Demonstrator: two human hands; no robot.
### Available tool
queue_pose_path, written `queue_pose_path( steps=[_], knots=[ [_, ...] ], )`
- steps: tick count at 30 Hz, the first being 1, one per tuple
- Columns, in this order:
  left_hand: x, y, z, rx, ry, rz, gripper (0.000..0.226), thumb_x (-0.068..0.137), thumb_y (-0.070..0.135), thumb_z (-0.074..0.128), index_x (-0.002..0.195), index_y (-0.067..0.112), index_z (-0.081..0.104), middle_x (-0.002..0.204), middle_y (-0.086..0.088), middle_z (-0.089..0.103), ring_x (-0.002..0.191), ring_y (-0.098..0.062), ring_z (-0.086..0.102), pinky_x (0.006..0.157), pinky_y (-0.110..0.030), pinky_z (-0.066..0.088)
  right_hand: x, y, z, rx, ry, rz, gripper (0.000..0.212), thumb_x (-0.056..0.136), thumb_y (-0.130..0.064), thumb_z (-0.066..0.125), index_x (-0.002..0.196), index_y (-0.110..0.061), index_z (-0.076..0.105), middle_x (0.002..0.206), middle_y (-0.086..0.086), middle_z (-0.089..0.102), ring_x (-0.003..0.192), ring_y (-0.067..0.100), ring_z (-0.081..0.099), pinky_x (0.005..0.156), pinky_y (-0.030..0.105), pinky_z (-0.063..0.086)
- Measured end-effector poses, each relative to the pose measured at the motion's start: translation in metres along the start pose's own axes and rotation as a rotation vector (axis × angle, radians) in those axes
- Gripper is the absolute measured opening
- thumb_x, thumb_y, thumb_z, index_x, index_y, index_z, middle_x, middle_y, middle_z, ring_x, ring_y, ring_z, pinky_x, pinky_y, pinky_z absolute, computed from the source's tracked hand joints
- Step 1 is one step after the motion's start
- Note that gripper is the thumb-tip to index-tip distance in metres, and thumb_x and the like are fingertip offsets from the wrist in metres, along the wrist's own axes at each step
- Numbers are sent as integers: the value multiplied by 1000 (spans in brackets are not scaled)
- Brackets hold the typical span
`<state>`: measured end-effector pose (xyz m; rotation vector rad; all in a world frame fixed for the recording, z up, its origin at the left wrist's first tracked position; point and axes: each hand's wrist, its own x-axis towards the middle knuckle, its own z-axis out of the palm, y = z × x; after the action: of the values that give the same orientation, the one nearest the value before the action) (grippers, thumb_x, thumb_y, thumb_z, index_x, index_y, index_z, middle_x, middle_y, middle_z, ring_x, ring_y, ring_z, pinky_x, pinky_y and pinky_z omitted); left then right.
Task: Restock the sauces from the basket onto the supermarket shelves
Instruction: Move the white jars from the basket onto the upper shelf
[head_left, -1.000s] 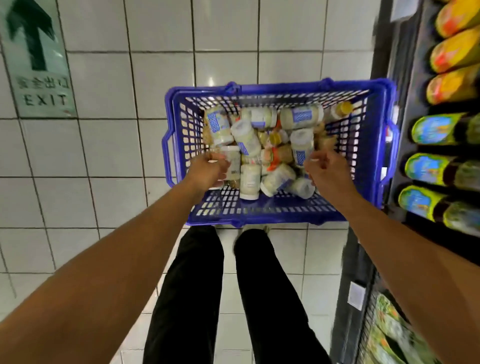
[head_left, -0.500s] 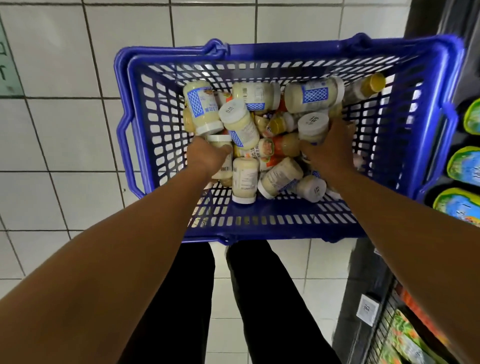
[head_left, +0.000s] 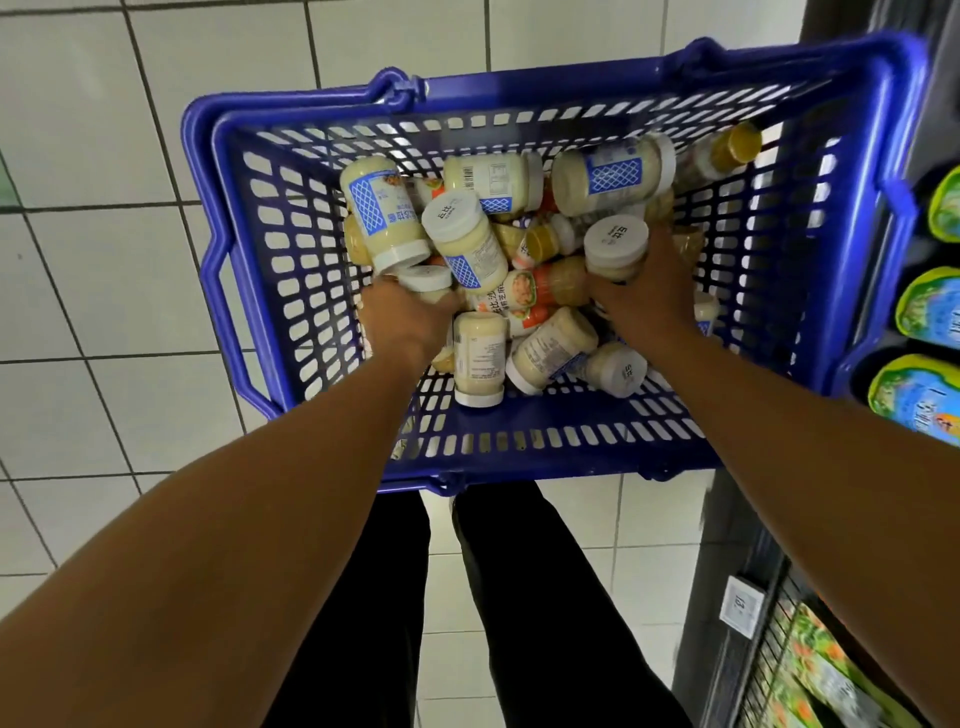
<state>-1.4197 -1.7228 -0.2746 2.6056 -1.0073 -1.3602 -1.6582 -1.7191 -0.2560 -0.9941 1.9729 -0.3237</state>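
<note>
While sauce jars (head_left: 479, 358) lie heaped toward the basket's (head_left: 519, 457) far edge, the left hand (head_left: 410, 319) curls round a half-buried jar (head_left: 427, 280) and the right hand (head_left: 649, 296) grips an upright jar (head_left: 615, 249), which both look hard, slick and weighty, so best held round the body.

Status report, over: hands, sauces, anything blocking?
Left hand grips a half-hidden jar. Right hand grips a white-lidded jar. Both inside the blue basket, not yet lifted out. Loose jars crowd both hands.
</note>
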Motion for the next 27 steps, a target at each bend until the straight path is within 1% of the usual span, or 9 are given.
queue_pose_path(
  steps=[6,8,10,12,17,20,22,25,27],
  knots=[
    [-24,-14,-17,-209,-87,107,64,76,24,84,128,16,48,118,4,61,105,-9,59,84,-21,47,-15,1,-9,89,-18,-14,61,74,-24,87,124,-13,54,116,-4,59,107,12,56,89,27,48],
    [-27,-13,-29,-242,-152,155,61,77,23,84,128,18,49,116,7,62,101,-1,60,80,-15,49,-22,-3,-14,131,-31,17,62,72,-30,88,123,-19,53,114,-9,57,105,8,56,84,18,47],
    [-29,-8,-39,-263,-191,192,56,79,24,82,126,20,51,113,9,64,99,3,61,80,-16,52,-30,-10,-19,189,-46,49,58,72,-32,87,118,-26,52,108,-18,57,97,-2,57,74,3,44],
    [-35,3,-49,-290,-231,206,51,81,26,80,123,21,52,111,9,66,98,3,64,80,-18,54,-39,-19,-24,269,-61,84,56,73,-31,86,118,-28,53,105,-24,56,91,-12,55,67,0,45],
    [-64,45,-66,-411,-335,177,39,88,24,71,124,18,58,110,1,71,97,-14,70,79,-32,59,-68,-46,-41,472,-96,145,50,78,-24,83,121,-24,58,109,-13,65,96,-3,63,71,10,52],
    [-86,71,-75,-447,-397,161,30,89,31,66,117,22,63,105,0,73,96,-17,71,78,-38,59,-91,-66,-57,607,-82,138,36,80,-22,82,111,-29,65,97,-14,73,90,0,70,69,13,53],
    [-102,88,-83,-449,-443,181,24,85,39,64,107,28,66,98,7,75,91,-11,72,72,-32,58,-106,-84,-70,687,-46,139,33,74,-31,83,103,-34,67,92,-14,75,88,3,71,69,16,54],
    [-132,117,-99,-491,-495,206,23,85,42,60,101,26,66,84,16,75,76,0,71,57,-18,53,-129,-111,-90,815,2,151,48,60,-47,80,104,-32,66,97,-10,76,93,9,72,71,22,57],
    [-153,137,-113,-512,-534,198,24,83,42,60,97,23,65,82,11,75,75,-5,71,56,-20,54,-145,-129,-105,897,51,146,48,62,-47,80,106,-31,67,98,-11,76,92,9,73,68,21,57]
  ],
)
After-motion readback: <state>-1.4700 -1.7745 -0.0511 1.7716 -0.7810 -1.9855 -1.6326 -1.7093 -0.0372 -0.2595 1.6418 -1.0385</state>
